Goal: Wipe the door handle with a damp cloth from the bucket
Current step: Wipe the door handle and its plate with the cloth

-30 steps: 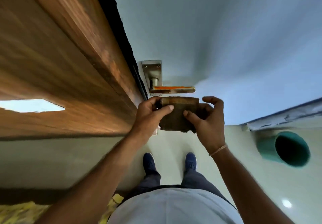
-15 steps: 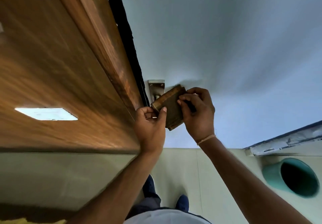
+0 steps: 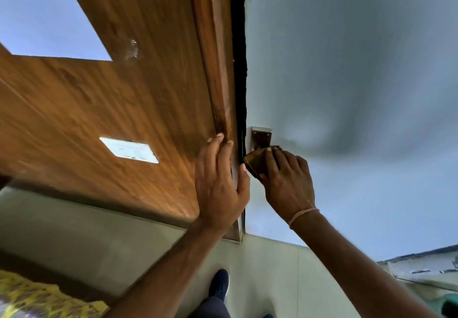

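From the camera on my head, my right hand [image 3: 287, 181] pressed the brown folded cloth [image 3: 255, 161] against the door handle, fingers [image 3: 272, 164] spread flat over the top of it and the thumb tucked at its lower corner, so the cloth was pinned between my palm and the metal. Only the silver backplate [image 3: 260, 138] of the handle showed above the cloth; the lever itself was hidden under it. My left hand [image 3: 220, 186] lay open and held nothing, its palm and straight fingers flat on the wooden door frame [image 3: 215, 70] just beside the dark gap at the door's edge, its thumb near the cloth (whether it touched, I could not tell). The pale blue-grey door [image 3: 347, 70] filled the right of the view. A thin thread band [image 3: 302, 215] circled my right wrist. Below, the light floor [image 3: 267, 268] showed one dark blue shoe [image 3: 219, 284], and a white plate [image 3: 128, 149] sat on the wood panel to the left. At the lower right edge a sliver of teal [image 3: 449, 305] was too cut off to identify.
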